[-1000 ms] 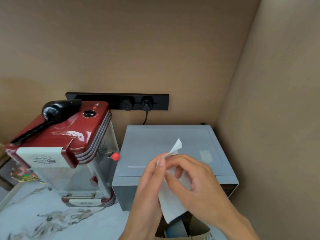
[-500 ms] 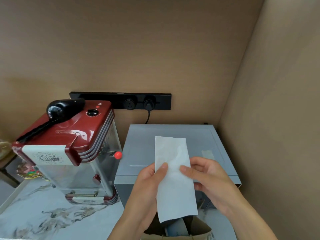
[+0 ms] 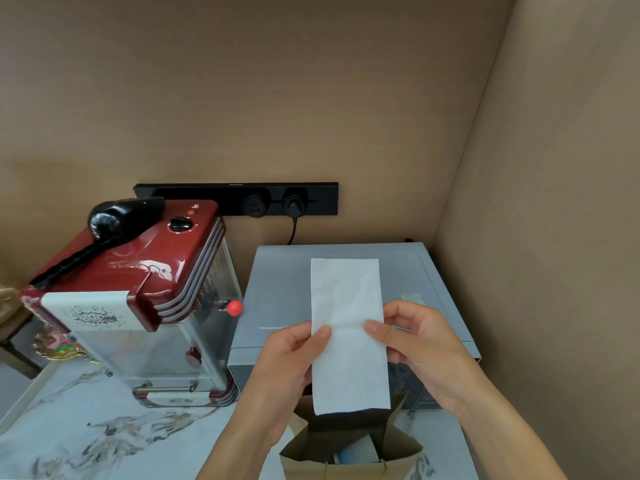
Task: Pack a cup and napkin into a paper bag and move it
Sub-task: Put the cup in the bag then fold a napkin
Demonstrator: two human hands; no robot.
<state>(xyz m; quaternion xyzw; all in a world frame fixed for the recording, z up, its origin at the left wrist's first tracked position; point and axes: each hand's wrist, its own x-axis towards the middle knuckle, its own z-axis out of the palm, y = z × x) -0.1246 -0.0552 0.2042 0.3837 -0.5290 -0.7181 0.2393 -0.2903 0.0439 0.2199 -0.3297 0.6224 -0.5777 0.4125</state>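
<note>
I hold a white napkin (image 3: pixel 348 336) upright as a long flat rectangle between both hands. My left hand (image 3: pixel 289 358) pinches its left edge with the thumb on front. My right hand (image 3: pixel 420 348) pinches its right edge at the same height. Directly below the napkin stands an open brown paper bag (image 3: pixel 394 441) at the bottom edge of the view. Inside the bag a pale blue and white object (image 3: pixel 356 452) shows, likely the cup; most of it is hidden.
A grey microwave (image 3: pixel 284 289) stands behind the bag against the right wall. A red popcorn machine (image 3: pixel 138 271) with a black hair dryer (image 3: pixel 117 216) on top is at the left. A black socket strip (image 3: pixel 242 199) runs along the back wall. The counter (image 3: pixel 104 438) is white marble.
The napkin went from crumpled between my fingers to spread out flat. My hands moved apart to its two side edges and now hold it steady over the bag.
</note>
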